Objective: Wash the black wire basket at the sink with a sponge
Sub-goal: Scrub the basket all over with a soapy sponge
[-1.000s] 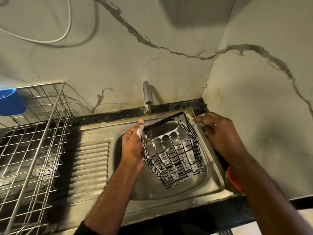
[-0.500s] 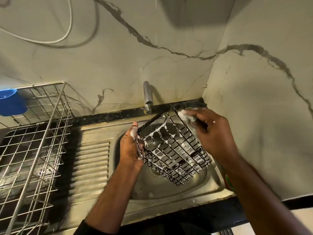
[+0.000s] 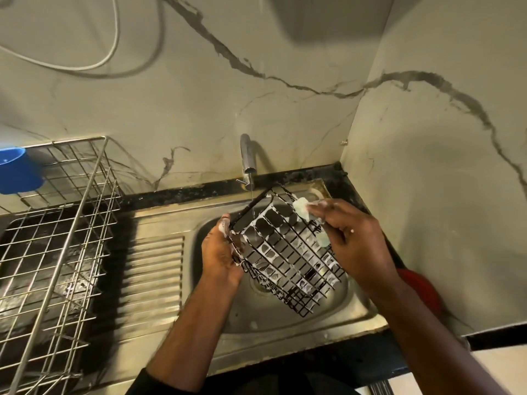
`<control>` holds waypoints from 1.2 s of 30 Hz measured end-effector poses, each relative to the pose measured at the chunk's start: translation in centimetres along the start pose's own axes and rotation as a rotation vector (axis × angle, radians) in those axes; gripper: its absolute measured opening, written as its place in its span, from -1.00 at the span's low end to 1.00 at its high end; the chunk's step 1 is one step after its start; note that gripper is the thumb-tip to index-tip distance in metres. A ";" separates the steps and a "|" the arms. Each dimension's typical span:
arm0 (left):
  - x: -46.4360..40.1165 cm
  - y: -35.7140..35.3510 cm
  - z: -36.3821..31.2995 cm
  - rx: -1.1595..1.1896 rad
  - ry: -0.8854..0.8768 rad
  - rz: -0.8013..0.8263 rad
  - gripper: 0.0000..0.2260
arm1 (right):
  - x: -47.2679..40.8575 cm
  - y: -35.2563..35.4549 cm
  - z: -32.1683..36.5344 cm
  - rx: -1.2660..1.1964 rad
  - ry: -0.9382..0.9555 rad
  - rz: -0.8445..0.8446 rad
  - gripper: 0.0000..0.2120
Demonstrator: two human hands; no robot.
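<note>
The black wire basket point(image 3: 288, 252), streaked with white foam, hangs tilted over the steel sink point(image 3: 285, 317), its open rim toward the tap. My left hand point(image 3: 221, 252) grips its left rim and side. My right hand point(image 3: 353, 243) holds a pale soapy sponge point(image 3: 302, 209) against the basket's upper right side. A thin stream of water runs from the tap point(image 3: 247, 158) onto the basket's rim.
A steel wire dish rack point(image 3: 54, 252) stands on the counter to the left, with a blue bowl point(image 3: 17, 172) at its back. The ribbed drainboard point(image 3: 154, 275) lies between rack and basin. A red object point(image 3: 422, 289) sits at the sink's right edge. Marble walls close the corner.
The basket has tipped further, its rim rising toward the tap. My right hand with the sponge has slid from the far right rim down across the basket's side.
</note>
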State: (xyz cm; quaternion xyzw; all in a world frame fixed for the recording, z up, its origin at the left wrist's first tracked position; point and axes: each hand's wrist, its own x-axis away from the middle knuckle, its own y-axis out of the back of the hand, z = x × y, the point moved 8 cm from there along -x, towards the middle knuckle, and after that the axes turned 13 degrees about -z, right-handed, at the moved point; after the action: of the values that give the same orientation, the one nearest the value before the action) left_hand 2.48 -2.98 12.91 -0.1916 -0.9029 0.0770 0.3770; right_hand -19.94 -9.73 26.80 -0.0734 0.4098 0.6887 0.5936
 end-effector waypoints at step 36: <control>5.3 -5.0 5.9 0.009 -0.186 -0.047 -0.88 | 8.0 6.2 -13.6 0.358 -0.430 0.131 -0.76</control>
State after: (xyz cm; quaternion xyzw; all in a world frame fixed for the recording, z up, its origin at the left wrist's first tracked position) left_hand -6.54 -5.34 13.68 -0.1605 -0.9380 0.0896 0.2939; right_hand -32.94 -12.28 16.14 0.2068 0.3934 0.6421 0.6247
